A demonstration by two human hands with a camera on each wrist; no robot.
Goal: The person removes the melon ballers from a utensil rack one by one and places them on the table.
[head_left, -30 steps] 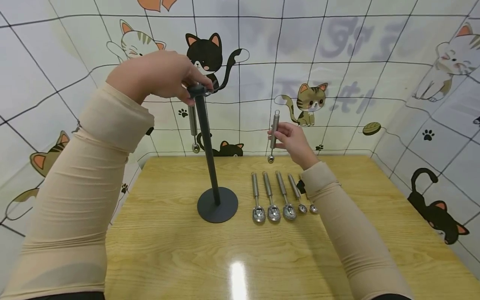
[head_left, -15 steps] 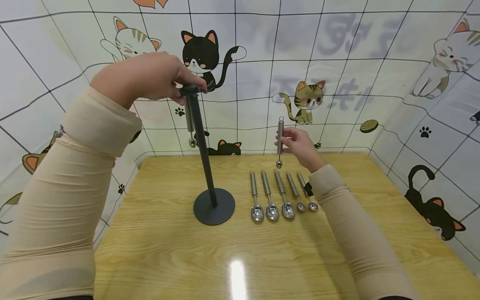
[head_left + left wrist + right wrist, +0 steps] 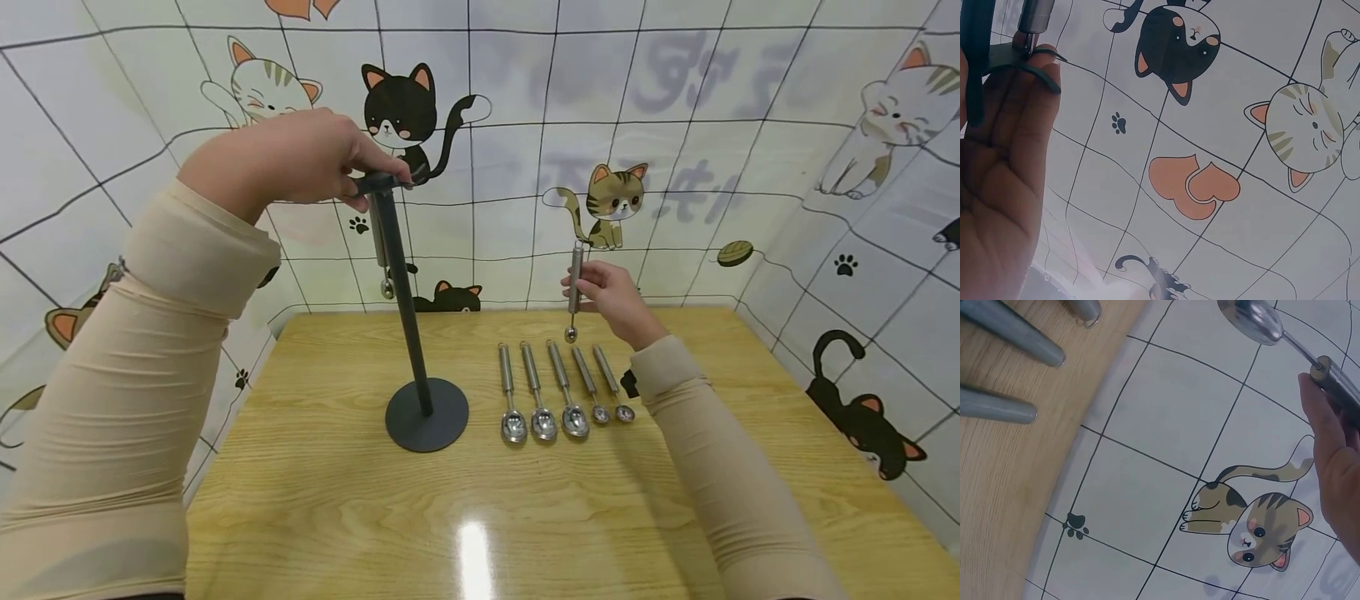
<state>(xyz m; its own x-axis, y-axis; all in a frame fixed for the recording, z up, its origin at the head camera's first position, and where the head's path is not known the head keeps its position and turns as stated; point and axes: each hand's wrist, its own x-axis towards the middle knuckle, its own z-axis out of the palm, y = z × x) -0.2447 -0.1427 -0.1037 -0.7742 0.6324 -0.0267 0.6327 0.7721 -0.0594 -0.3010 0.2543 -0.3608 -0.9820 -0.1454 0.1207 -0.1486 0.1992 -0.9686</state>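
Observation:
My left hand (image 3: 300, 154) grips the top of a dark grey stand (image 3: 410, 325) with a round base. From the stand's top hangs a small metal spoon (image 3: 378, 237), bowl downward. In the left wrist view the fingers (image 3: 1029, 137) lie against the stand's dark hooked top (image 3: 1004, 59), beside the hanging handle. My right hand (image 3: 615, 300) pinches another small metal spoon (image 3: 575, 279) by its thick handle, upright above the table's back edge, bowl down. In the right wrist view its shiny bowl (image 3: 1250, 319) shows past the fingertips.
Several metal spoons (image 3: 543, 423) lie in a row on the wooden table (image 3: 337, 500), right of the stand, handles pointing to the back. Three have larger bowls. A wall covering (image 3: 517, 167) with cats and grid lines rises behind.
My right hand has moved right and slightly down with its spoon, away from the stand. The left hand keeps hold of the stand's top.

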